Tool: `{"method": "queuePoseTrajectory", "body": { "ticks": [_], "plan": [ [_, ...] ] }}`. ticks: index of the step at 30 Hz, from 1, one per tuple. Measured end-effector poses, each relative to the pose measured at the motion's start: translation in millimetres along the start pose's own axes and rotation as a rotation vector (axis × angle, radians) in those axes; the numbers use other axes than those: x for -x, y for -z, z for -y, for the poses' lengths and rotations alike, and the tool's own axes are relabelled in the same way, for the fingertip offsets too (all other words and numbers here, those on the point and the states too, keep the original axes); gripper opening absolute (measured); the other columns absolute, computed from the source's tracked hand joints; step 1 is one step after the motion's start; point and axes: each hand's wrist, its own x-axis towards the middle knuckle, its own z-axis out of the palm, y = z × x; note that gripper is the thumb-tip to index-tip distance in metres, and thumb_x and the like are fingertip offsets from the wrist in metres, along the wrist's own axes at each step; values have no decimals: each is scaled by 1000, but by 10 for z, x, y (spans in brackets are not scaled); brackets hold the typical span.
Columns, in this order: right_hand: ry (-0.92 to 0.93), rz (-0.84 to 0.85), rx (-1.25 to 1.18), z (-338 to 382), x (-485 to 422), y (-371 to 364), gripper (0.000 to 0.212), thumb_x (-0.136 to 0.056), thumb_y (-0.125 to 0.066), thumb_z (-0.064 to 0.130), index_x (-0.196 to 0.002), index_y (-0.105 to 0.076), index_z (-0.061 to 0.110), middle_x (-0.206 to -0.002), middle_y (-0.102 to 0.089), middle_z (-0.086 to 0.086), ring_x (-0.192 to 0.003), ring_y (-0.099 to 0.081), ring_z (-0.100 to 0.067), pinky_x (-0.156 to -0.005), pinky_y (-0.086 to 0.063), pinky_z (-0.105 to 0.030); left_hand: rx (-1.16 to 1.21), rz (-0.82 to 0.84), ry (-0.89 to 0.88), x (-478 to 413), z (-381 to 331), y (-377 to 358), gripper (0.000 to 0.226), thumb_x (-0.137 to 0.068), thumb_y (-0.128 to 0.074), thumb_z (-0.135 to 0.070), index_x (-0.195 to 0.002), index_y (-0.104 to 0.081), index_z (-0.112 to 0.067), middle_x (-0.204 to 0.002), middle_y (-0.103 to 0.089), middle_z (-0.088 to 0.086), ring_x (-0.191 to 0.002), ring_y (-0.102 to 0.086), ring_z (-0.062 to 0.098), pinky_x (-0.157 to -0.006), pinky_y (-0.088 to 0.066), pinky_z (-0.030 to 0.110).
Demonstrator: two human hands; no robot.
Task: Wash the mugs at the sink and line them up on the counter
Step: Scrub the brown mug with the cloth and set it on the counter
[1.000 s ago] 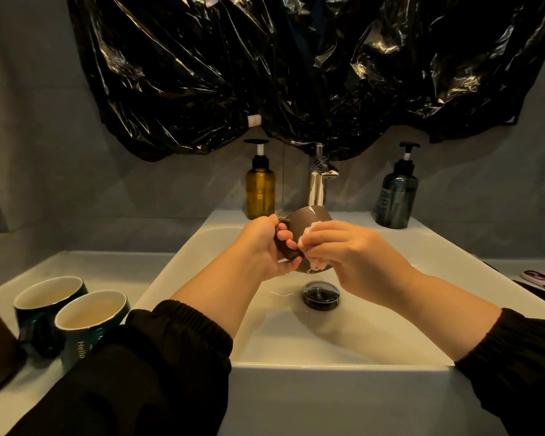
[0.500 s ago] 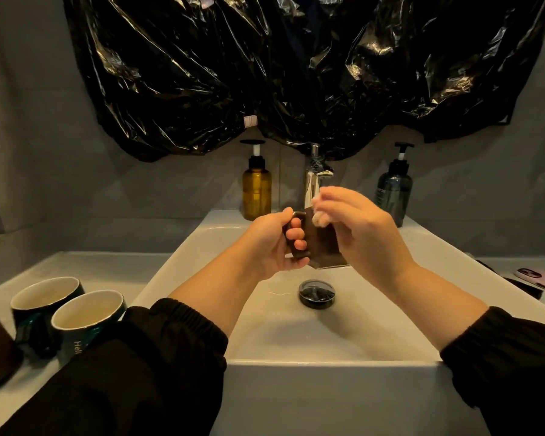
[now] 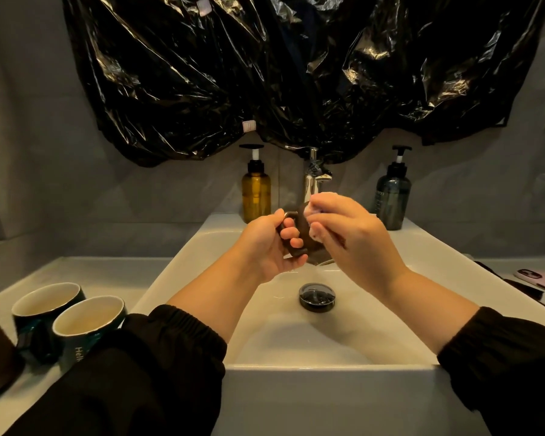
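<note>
The left hand (image 3: 265, 247) holds a dark brown mug (image 3: 303, 220); the right hand (image 3: 353, 240), a white sponge (image 3: 316, 209). Left of them, a dark green mug (image 3: 88, 332), cream inside; behind, an amber bottle (image 3: 256, 196).

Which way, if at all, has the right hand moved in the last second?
Yes. The right hand has risen, away from the drain plug and closer to the tap.

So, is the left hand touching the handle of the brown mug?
Touching. The head view shows the left hand gripping the brown mug, its fingers curled through the handle.
</note>
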Motion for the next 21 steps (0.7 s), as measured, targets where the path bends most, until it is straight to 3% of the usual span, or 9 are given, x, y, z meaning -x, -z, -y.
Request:
{"method": "queuePoseTrajectory", "body": {
  "ticks": [2, 6, 8, 11, 14, 17, 19, 21],
  "plan": [
    [-113, -72, -24, -46, -11, -9, 20, -92, -59, 10, -107, -69, 3, -120, -64, -13, -116, -58, -25, -100, -46, -29, -6, -5, 5, 3, -3, -10, 44, -103, -26, -37, -67, -44, -18, -53, -39, -3, -54, -39, 12, -63, -41, 32],
    [-345, -138, -115, -26, -15, 43, 36, -91, -62, 12, -126, -57, 4, -121, -63, -9, -109, -56, -14, -89, -37, -1, 3, -13, 12, 9, -6, -15, 44, -103, -26, -37, -67, -43, -18, -53, -37, -3, -54, -38, 11, -62, -40, 31],
    [-247, -105, -83, 29, 8, 43, 46, -86, -68, 9, -129, -54, 1, -118, -64, -11, -103, -56, -10, -90, -37, -1, 6, -4, 10, 18, -11, -20, 43, -103, -26, -38, -67, -42, -19, -54, -36, -3, -54, -38, 11, -62, -40, 30],
    [-95, -9, -8, 33, 14, 30, 42, -84, -70, 8, -124, -60, 2, -130, -59, -13, -116, -57, -19, -100, -39, -17, -30, -9, -7, 26, -12, -22, 44, -103, -26, -37, -68, -44, -18, -53, -38, -3, -54, -39, 11, -63, -41, 31],
    [-259, -59, -102, -37, -38, 50, 31, -93, -58, 12, -124, -61, 7, -137, -53, -10, -125, -46, -11, -102, -35, -17, -35, -6, -16, 25, -22, -17, 43, -103, -27, -37, -68, -44, -18, -55, -38, -2, -54, -40, 11, -62, -41, 31],
    [-435, -89, -135, -103, -34, 82, 33, -99, -48, 20, -128, -59, 11, -134, -56, -6, -124, -48, -11, -99, -34, -12, 10, -7, -17, 24, -33, -14, 44, -103, -27, -37, -68, -44, -18, -55, -38, -2, -54, -39, 11, -61, -41, 31],
    [-383, -72, -124, -67, -10, 89, 32, -98, -50, 21, -126, -60, 10, -130, -54, -2, -116, -46, -6, -93, -33, -4, 43, -5, -12, 33, -43, -16, 44, -103, -26, -37, -67, -44, -18, -54, -38, -3, -54, -39, 11, -62, -40, 31],
    [-275, -34, -102, 2, 0, 86, 32, -94, -57, 23, -123, -61, 10, -128, -50, -2, -113, -46, -8, -92, -37, -9, 75, -12, -12, 43, -58, -12, 44, -103, -26, -37, -67, -44, -18, -54, -38, -3, -54, -38, 11, -63, -40, 31]
  ]
}}
